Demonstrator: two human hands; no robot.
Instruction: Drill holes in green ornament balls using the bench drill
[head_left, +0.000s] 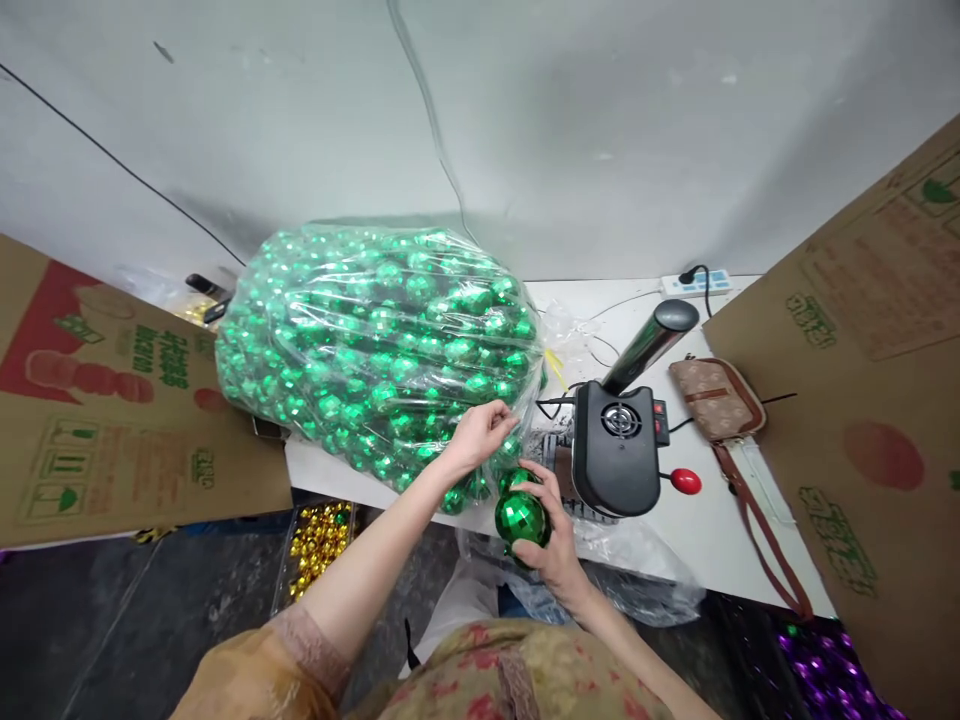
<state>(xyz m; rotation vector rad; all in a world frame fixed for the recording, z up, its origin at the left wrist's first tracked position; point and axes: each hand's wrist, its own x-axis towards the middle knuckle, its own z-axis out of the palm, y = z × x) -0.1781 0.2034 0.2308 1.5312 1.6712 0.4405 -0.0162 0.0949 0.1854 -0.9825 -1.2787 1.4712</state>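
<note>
A big clear plastic bag [375,350] full of shiny green faceted balls lies on the white table [712,540]. My left hand [480,435] reaches to the bag's near right side, its fingers pinched on the plastic. My right hand [551,535] is closed around a green faceted ball [521,517], held just off the table's front edge and close to the bag's open end. A black machine [619,450] with a silver cylinder [649,345] stands right beside that hand.
Cardboard boxes stand at the left [112,400] and at the right [862,400]. A small brown purse [716,398] with a strap lies by the machine, a power strip [697,283] at the wall. Gold beads [319,540] and purple balls [832,670] sit lower down.
</note>
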